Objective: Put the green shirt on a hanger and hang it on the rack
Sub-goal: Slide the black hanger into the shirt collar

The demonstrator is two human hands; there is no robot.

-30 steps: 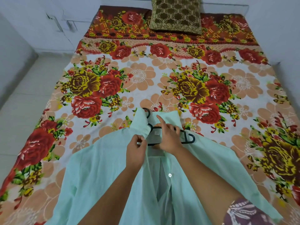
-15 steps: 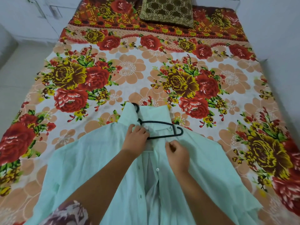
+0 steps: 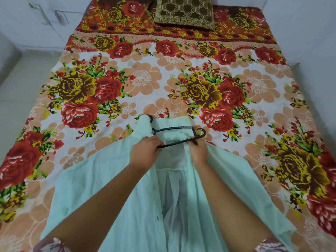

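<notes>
Left hand point(image 3: 145, 151) grips hanger point(image 3: 174, 127); right hand point(image 3: 199, 152), shirt point(image 3: 109, 179).

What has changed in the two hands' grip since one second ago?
The left hand let go of the left front edge of the green shirt and took hold of the lower bar of the hanger. The right hand left the hanger and now pinches the shirt's right front edge. The shirt stays on the bed; the hanger's right end remains uncovered.

A home bedroom; a bed point(image 3: 54, 146) under a floral sheet point(image 3: 163, 79) fills the frame; 1 patterned brown cushion point(image 3: 184, 12) sits at top centre; pale cupboard doors point(image 3: 27, 20) stand upper left.
</notes>
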